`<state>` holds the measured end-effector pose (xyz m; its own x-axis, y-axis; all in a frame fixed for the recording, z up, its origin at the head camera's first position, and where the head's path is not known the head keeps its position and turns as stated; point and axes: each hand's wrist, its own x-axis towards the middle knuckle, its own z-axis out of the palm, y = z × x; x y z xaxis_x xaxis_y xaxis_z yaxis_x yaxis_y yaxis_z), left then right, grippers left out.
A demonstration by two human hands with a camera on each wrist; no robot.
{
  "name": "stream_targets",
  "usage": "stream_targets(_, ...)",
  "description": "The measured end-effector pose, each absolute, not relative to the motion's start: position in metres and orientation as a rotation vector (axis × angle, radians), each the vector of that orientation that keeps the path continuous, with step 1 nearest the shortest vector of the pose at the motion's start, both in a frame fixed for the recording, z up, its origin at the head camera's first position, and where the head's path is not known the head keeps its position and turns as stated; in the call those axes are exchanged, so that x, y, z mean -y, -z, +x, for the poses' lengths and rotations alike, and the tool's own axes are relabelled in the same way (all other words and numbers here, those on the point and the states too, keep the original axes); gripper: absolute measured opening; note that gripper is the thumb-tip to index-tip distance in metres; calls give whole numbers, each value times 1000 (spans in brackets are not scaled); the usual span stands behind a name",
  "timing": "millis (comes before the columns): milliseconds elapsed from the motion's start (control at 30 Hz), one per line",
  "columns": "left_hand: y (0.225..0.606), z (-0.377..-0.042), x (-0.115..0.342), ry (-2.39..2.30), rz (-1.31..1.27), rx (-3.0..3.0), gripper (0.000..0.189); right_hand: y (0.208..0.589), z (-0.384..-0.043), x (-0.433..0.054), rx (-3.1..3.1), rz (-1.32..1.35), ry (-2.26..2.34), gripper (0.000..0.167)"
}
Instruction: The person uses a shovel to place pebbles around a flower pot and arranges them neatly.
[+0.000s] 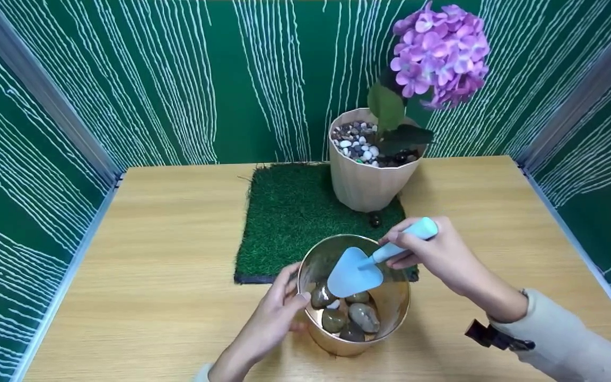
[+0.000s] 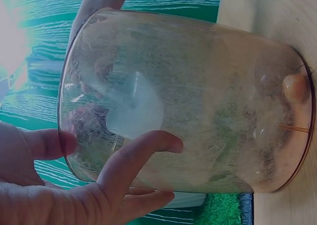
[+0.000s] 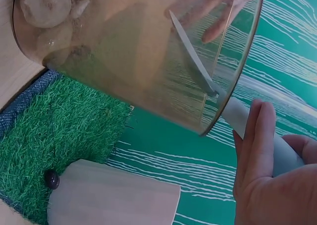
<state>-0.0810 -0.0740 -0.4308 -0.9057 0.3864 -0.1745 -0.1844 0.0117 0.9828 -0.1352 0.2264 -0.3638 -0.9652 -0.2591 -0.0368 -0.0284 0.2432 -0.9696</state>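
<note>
My left hand (image 1: 276, 305) grips an amber see-through container (image 1: 356, 347) by its left side, thumb at the rim and fingers round the wall. Several smooth, shiny stones (image 1: 364, 317) lie at its bottom, a small white pebble (image 1: 333, 304) among them. My right hand (image 1: 430, 254) holds a small garden trowel by its mint-green handle (image 1: 406, 239). Its pale blue blade (image 1: 356, 276) points down inside the container's mouth, over the stones, and hides part of them. Through the wall, the left wrist view shows the blade (image 2: 136, 108) near the rim, well above the base.
Behind the container lies a square of artificial grass (image 1: 289, 217). A ribbed beige pot (image 1: 366, 185) stands on it with small pebbles and a purple hydrangea (image 1: 441, 55). One dark pebble (image 1: 374, 219) sits before the pot. Green patterned walls (image 1: 263, 79) enclose the wooden table (image 1: 162, 254).
</note>
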Motion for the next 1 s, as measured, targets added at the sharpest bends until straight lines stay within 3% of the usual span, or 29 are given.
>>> stream_targets(1000,431,-82,75,-1937,245,-1933,63,380,-127,-193,-2348,-639,1534,12)
